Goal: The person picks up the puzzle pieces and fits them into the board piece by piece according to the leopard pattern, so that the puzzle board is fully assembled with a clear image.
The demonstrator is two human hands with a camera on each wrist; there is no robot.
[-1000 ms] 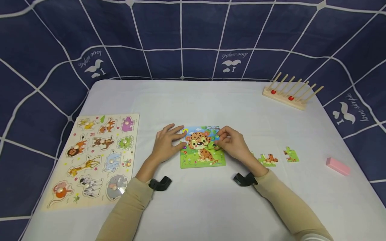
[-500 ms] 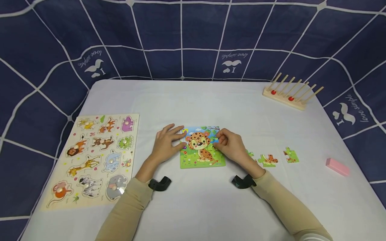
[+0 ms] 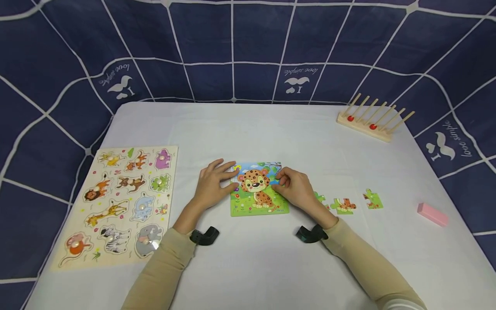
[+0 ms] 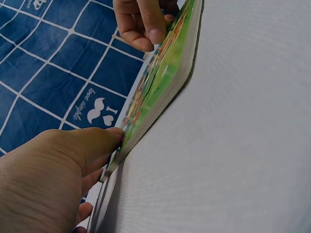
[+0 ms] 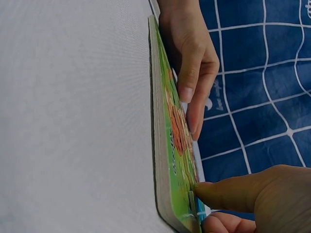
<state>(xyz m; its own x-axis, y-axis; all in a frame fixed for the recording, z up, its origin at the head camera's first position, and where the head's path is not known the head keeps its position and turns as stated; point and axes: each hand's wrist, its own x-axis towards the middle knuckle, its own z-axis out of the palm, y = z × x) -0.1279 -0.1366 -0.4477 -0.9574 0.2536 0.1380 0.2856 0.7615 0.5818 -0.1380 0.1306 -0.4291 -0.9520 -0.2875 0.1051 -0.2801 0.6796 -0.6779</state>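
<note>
A jigsaw puzzle (image 3: 260,194) of a spotted leopard cub lies flat in a thick tray on the white table. My left hand (image 3: 212,185) rests at its left side, fingers spread, with the thumb and fingertips on the edge. At the right edge, my right hand (image 3: 296,187) has curled fingers, thumb and forefinger around a puzzle piece (image 5: 191,201) that stands slightly proud of the picture. Most of that piece is hidden beneath the fingertips. In the left wrist view, the left thumb (image 4: 104,141) presses against the tray's side.
Several loose puzzle pieces (image 3: 344,206) lie to the right, some partly behind the right forearm. Further right is a pink block (image 3: 432,214). A wooden peg stand (image 3: 364,127) with red beads is at the back right. An animal knob puzzle board (image 3: 116,206) covers the left side.
The green puzzle piece in my right hand has gone from tilted above the picture to down at its right side. That hand has shifted slightly down and left; my left hand stays put.
</note>
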